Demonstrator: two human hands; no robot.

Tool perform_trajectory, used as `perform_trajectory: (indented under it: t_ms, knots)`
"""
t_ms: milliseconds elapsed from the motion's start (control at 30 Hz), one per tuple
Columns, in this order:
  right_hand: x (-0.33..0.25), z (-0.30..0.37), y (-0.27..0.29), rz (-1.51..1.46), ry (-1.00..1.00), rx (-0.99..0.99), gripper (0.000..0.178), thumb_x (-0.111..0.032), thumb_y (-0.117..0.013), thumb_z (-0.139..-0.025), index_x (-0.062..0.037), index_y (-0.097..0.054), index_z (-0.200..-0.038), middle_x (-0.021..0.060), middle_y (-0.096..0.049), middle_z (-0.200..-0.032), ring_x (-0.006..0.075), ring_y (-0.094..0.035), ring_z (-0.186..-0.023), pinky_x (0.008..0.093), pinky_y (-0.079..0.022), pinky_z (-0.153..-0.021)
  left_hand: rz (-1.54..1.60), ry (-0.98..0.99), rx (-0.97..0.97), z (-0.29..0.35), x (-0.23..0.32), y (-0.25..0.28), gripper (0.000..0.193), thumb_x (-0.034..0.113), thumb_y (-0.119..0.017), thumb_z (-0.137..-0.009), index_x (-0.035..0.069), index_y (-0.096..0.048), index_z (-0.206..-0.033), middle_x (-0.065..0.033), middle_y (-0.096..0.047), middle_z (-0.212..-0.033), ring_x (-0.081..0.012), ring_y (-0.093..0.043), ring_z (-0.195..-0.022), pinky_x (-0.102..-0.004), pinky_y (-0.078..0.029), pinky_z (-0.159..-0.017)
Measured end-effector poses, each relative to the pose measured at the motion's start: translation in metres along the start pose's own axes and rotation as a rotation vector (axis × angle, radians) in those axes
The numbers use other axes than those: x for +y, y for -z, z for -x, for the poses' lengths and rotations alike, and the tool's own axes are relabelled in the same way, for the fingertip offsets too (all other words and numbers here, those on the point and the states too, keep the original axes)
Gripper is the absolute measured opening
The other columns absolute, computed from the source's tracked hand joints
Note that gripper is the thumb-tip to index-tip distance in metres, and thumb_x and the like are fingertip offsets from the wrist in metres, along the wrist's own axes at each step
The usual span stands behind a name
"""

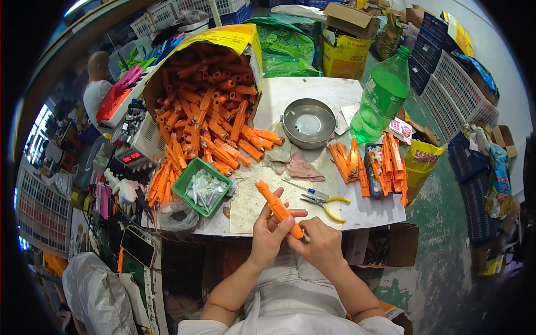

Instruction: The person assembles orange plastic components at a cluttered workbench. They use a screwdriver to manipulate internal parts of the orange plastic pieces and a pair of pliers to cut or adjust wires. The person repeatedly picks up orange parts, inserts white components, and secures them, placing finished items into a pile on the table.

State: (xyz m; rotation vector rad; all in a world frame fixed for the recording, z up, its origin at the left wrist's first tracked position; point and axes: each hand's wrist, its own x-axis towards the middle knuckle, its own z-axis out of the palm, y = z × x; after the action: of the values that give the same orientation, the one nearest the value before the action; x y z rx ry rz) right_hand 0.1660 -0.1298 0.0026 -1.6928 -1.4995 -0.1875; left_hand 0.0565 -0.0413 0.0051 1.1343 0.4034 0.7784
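Note:
Above my lap, near the table's front edge, my left hand [271,236] is wrapped round a long orange plastic part [273,203], its far end pointing up and left. My right hand [321,242] closes on the part's near end; whether its fingertips also pinch something small is hidden. Beyond them on the table lie pliers [336,199] with yellow handles and a thin tool [312,191] with a blue section. To the left, a green basket [181,187] holds small clear or whitish pieces. Many similar orange parts [206,125] spill from a large yellow sack [245,34] onto the table.
A metal bowl [326,129] stands mid-table beside a pink cloth [306,167]. At the right, a dark tray [370,187] with more orange parts sits near a big green bottle [381,95]. An open cardboard box [405,245] lies below the table's right edge.

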Motion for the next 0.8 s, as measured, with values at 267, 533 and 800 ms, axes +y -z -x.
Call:
perform_trajectory:
  t_ms: [267, 533, 800]
  knots:
    - [0.0, 0.001, -0.001, 0.014, 0.003, -0.034, 0.027, -0.025, -0.075, -0.073, -0.0077, -0.054, -0.075, 0.0051, -0.054, -0.065, 0.02, -0.056, -0.05, 0.0305, -0.045, -0.045, -0.046, 0.011, -0.031, -0.003, 0.003, -0.002, 0.067, 0.014, -0.059, -0.092, 0.001, -0.02, -0.145, -0.0193, -0.065, -0.106, -0.0156, -0.061, -0.102, -0.0285, -0.04, -0.097]
    - [0.034, -0.011, -0.008, 0.031, -0.116, 0.074, 0.023, -0.025, -0.073, -0.077, -0.0068, -0.06, -0.076, 0.0075, -0.057, -0.066, 0.024, -0.058, -0.051, 0.0336, -0.045, -0.046, -0.456, -0.366, 0.162, -0.017, -0.033, 0.016, 0.07, 0.025, -0.058, -0.093, 0.001, -0.019, -0.146, -0.0193, -0.052, -0.13, -0.0262, -0.047, -0.122, -0.0385, -0.035, -0.103]
    - [0.12, -0.06, -0.028, 0.32, -0.358, -0.041, 0.038, -0.039, -0.062, -0.084, -0.0025, -0.063, -0.072, 0.0146, -0.064, -0.066, 0.0316, -0.062, -0.056, 0.042, -0.047, -0.052, -0.615, -0.239, 0.256, -0.027, -0.054, 0.035, 0.049, 0.025, -0.056, -0.094, 0.003, -0.042, -0.135, -0.0112, -0.061, -0.119, -0.024, -0.055, -0.11, -0.0371, -0.043, -0.093]
